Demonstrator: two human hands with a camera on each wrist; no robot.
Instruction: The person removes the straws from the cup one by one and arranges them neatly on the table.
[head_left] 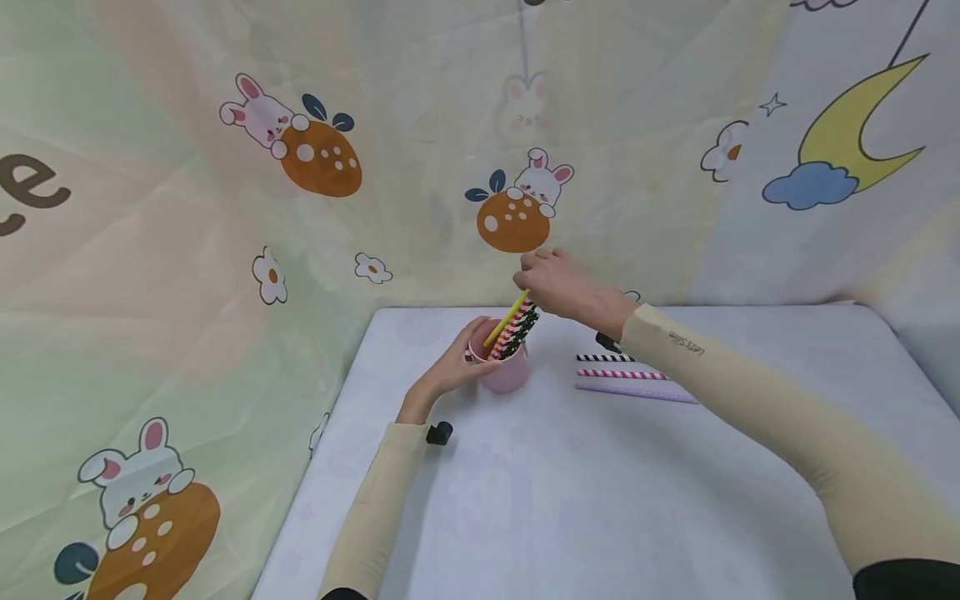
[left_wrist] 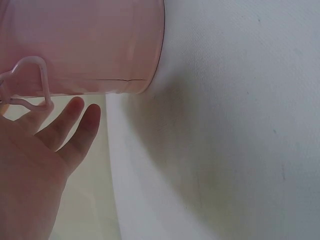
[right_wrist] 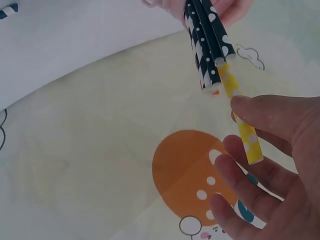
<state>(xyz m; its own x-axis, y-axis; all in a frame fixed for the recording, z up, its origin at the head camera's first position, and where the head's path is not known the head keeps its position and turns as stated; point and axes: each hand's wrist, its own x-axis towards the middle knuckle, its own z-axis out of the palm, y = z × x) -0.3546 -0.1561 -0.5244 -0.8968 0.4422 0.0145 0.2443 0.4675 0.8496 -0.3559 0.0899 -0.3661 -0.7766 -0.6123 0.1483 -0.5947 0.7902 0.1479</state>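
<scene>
A small pink bucket (head_left: 506, 379) with a wire handle (left_wrist: 42, 82) stands on the table near its back left. My left hand (head_left: 457, 362) grips it near the rim, thumb on the near side. Several patterned paper straws lean to the right inside it: a red-and-white one (head_left: 513, 328) and black-and-white ones (right_wrist: 212, 37), some dotted. Above the bucket, my right hand (head_left: 566, 287) pinches the top part of a yellow straw with pale dots (right_wrist: 245, 132) between thumb and finger. That straw's lower end is inside the bucket, beside the others.
Right of the bucket, a black-and-white striped straw (head_left: 596, 357), a pink-and-white striped straw (head_left: 618, 374) and a lilac straw (head_left: 633, 392) lie side by side on the white table (head_left: 570, 500). The right forearm partly covers them. A printed cloth (head_left: 420, 167) hangs behind the table.
</scene>
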